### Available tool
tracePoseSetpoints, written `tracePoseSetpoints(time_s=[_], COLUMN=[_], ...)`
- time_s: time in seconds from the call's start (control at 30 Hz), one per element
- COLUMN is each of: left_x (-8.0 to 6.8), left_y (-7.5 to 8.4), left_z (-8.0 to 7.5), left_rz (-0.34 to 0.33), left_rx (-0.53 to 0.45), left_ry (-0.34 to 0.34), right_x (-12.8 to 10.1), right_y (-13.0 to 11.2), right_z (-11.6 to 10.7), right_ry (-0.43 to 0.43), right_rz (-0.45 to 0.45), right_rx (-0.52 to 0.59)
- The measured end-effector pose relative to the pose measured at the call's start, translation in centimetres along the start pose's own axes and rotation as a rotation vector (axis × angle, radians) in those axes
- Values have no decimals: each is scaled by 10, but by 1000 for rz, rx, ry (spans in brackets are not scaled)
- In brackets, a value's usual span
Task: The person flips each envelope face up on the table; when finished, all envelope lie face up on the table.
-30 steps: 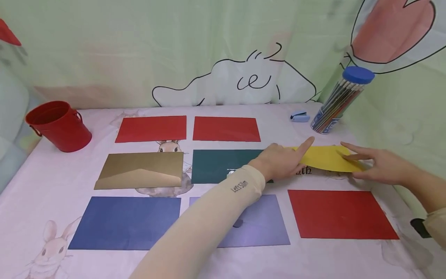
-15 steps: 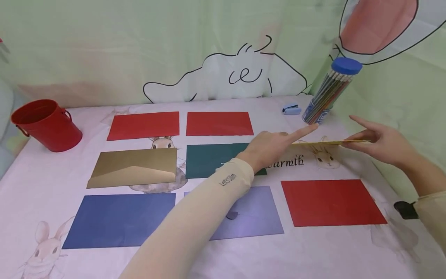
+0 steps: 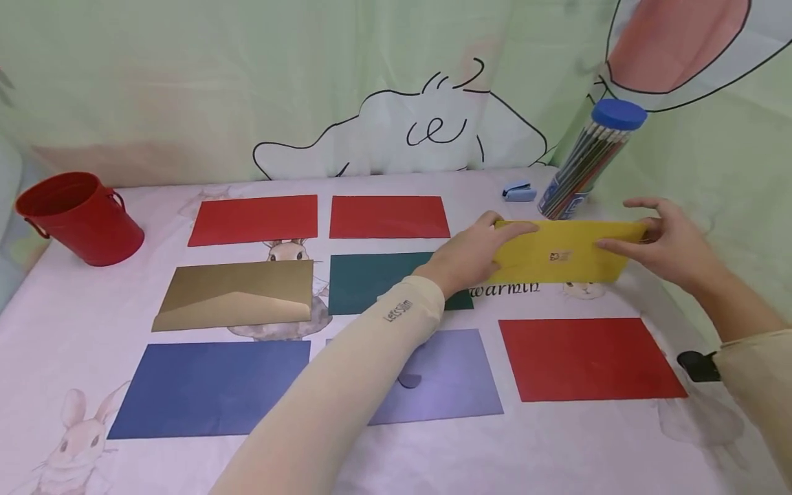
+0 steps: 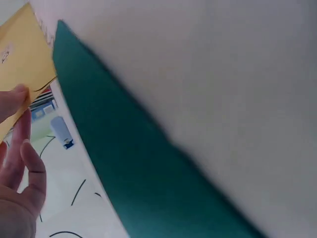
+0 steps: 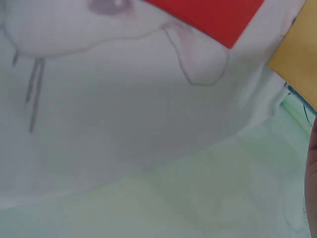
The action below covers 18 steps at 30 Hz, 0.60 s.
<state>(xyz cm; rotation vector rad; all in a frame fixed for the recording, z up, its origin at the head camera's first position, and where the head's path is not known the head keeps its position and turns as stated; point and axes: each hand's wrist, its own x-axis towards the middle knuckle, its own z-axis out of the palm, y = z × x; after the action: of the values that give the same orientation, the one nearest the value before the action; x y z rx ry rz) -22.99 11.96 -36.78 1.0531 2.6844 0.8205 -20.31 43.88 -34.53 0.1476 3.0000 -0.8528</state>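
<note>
A yellow envelope [image 3: 557, 247] with a small printed mark is held up between both hands, its face turned towards the head camera. At its left end my left hand [image 3: 467, 254] pinches it, thumb in front and fingers behind, as the left wrist view also shows. My right hand [image 3: 687, 247] pinches the right end, thumb across the front. Under the left wrist lies a dark green envelope [image 3: 371, 278], partly hidden by the hand and sleeve. In the right wrist view a corner of the yellow envelope [image 5: 302, 64] shows beside a sliver of the right hand [image 5: 312, 178].
Flat on the table lie red [image 3: 590, 357], blue [image 3: 210, 388], purple [image 3: 458, 378] and gold [image 3: 238, 295] envelopes, with two more red ones behind. A blue stapler [image 3: 520, 192] and a pencil tub [image 3: 588, 161] stand back right; a red bucket [image 3: 83, 220] is at left.
The yellow envelope has gone from low over the table, through edge-on, to tipped up with its printed face showing. Both hands stay at its ends; the right thumb now lies across the front.
</note>
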Motion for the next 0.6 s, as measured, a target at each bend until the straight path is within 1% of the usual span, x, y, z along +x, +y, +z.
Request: tracePoseSetpoints(time_s=[0.13, 0.23, 0.33, 0.47, 0.53, 0.6], left_x=[-2, 0, 2, 5, 5, 6], left_y=[-1, 1, 4, 7, 8, 9], left_z=[2, 4, 6, 8, 8, 8], left_rz=[-66, -117, -183, -254, -277, -287], left_rx=[-46, -54, -46, -49, -50, -37], left_ry=[-5, -5, -8, -19, -28, -34], right_x=[1, 3, 5, 9, 11, 13], right_y=[0, 2, 3, 5, 5, 4], right_z=[5, 9, 12, 16, 18, 19], right_ry=[-23, -43, -58, -95, -115, -136], right_rz=[-19, -24, -28, -26, -26, -32], right_rx=[39, 59, 61, -2, -47, -91])
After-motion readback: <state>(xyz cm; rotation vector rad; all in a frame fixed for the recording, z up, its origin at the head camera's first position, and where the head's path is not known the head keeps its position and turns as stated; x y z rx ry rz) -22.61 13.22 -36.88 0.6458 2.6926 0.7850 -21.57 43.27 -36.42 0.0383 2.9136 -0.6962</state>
